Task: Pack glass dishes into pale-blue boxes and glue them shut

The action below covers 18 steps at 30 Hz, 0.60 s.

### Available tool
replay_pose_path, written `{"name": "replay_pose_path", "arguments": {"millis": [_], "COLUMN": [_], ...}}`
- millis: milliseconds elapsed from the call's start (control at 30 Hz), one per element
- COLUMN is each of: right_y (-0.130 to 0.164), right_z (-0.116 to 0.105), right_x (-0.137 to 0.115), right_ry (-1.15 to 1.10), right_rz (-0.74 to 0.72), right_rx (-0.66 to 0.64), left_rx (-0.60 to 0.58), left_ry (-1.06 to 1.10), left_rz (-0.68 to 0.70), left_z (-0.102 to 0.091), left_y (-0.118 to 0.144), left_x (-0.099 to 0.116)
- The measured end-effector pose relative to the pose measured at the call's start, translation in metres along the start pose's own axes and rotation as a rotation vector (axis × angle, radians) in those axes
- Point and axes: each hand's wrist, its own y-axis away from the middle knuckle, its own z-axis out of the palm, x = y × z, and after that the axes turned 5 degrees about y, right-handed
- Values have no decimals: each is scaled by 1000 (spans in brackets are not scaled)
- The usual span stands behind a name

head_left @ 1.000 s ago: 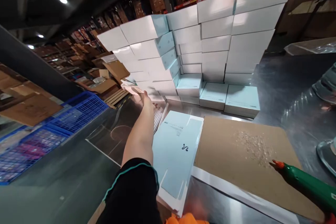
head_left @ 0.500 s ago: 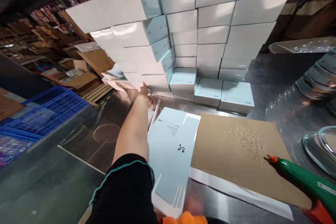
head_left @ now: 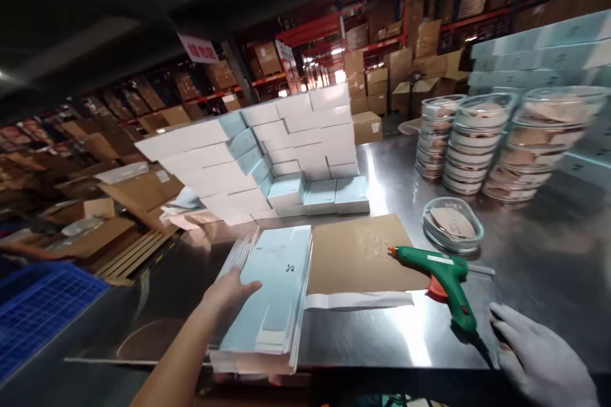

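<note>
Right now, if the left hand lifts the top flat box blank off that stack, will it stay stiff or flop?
The flat box blank looks like thin printed card, so it probably bends under its own length. It likely weighs little. Lying on a loose stack beneath the left hand, it may slide easily.

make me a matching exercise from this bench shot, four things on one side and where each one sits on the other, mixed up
Things:
1. left hand
2. right hand
3. green glue gun
4. single clear lidded tray

Places:
A. on the steel table, just behind the glue gun
B. resting on the stack of flat pale-blue cartons
C. gloved in white, at the table's near right edge
D. lying to the right of the brown cardboard sheet, nozzle over its edge

Pairs: 1-B, 2-C, 3-D, 4-A
</note>
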Motion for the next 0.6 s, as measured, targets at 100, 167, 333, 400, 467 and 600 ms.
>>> {"name": "replay_pose_path", "arguments": {"millis": [100,167,333,400,467,600], "right_y": [1,-3,-36,-59,-83,-113], "right_z": [-2,-4,-1,-2,-8,-38], "right_x": [-10,-17,-49,-73,-100,-137], "right_ry": [130,107,-409,-765,-1102,-1375], "right_rz": [-61,42,317,402,472,436], "right_rx": [29,21,-87,-135,-162,-96], "left_rx": [158,242,127,29,-116,-476], "left_ry": [-36,18,714,909,996,1117], "left_rz": [-55,-49,91,200,343,572], "left_z": [-1,-11,-21,-5,21,78], "left_y": [13,27,93,127,158,193], "left_x": [1,9,62,94,122,141]}}
